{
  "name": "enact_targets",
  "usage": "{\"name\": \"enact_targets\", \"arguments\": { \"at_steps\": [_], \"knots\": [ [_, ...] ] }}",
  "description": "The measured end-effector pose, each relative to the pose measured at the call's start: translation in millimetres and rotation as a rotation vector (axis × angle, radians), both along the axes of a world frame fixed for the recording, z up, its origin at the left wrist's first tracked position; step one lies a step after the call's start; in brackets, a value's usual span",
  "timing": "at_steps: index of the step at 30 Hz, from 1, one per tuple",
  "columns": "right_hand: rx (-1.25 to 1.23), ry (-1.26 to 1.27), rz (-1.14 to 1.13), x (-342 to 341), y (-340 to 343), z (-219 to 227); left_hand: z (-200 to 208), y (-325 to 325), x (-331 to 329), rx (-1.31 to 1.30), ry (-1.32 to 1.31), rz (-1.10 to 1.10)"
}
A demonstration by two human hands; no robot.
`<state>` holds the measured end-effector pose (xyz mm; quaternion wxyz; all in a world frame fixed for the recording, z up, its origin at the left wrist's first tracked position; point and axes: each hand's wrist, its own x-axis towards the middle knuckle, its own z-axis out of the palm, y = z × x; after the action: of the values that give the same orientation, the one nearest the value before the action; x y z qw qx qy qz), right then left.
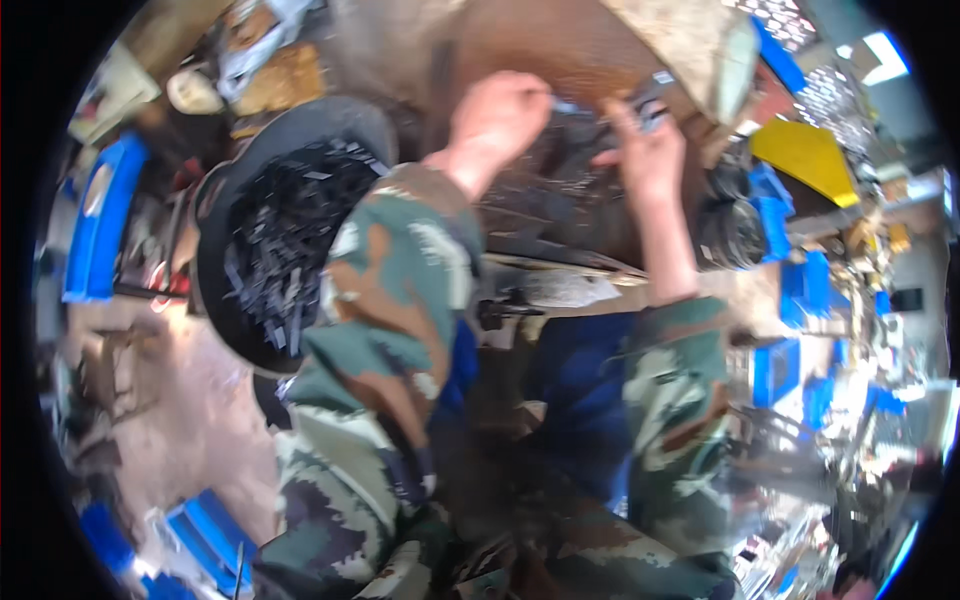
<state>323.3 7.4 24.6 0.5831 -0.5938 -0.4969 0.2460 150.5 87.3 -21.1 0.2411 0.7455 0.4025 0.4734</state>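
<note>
My left hand (pixel 497 118) is curled over the brown surface (pixel 545 42) (too blurry to tell if it holds anything). My right hand (pixel 655 160) grips a small shiny piece (pixel 653 120) above the surface. A black tub (pixel 352 118) of dark strips (pixel 285 235) sits by my left sleeve (pixel 390 290).

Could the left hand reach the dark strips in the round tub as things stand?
Probably yes: the strips lie exposed in the open tub, left of the left hand; the sleeve hides only its right side.
</note>
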Motion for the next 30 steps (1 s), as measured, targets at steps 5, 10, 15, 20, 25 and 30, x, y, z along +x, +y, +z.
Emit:
{"name": "enact_targets", "arguments": {
  "at_steps": [5, 10, 15, 20, 25, 30],
  "knots": [
    [-0.070, -0.088, -0.120, 38.9, 57.3, 1.9, 18.1, -15.0, 17.2, -0.162, 0.001, 0.030],
    [-0.085, -0.041, -0.075, 23.6, 74.8, -3.6, 17.2, -14.5, 6.1, -0.194, -0.009, 0.066],
    [-0.109, -0.077, -0.057, 33.5, 77.3, -2.9, 13.8, -15.0, 16.7, -0.188, -0.020, 0.032],
    [-0.152, -0.113, -0.075, 37.4, 80.2, -8.8, 25.8, -23.2, 4.3, -0.259, -0.087, -0.025],
    [-0.166, -0.138, -0.088, 44.0, 80.0, -5.5, 43.2, -17.6, -76.2, -0.167, 0.126, -0.033],
    [-0.117, -0.094, -0.070, 53.0, 86.8, -8.3, 4.1, -12.3, -228.5, -0.100, 0.420, 0.017]
  ]
}}
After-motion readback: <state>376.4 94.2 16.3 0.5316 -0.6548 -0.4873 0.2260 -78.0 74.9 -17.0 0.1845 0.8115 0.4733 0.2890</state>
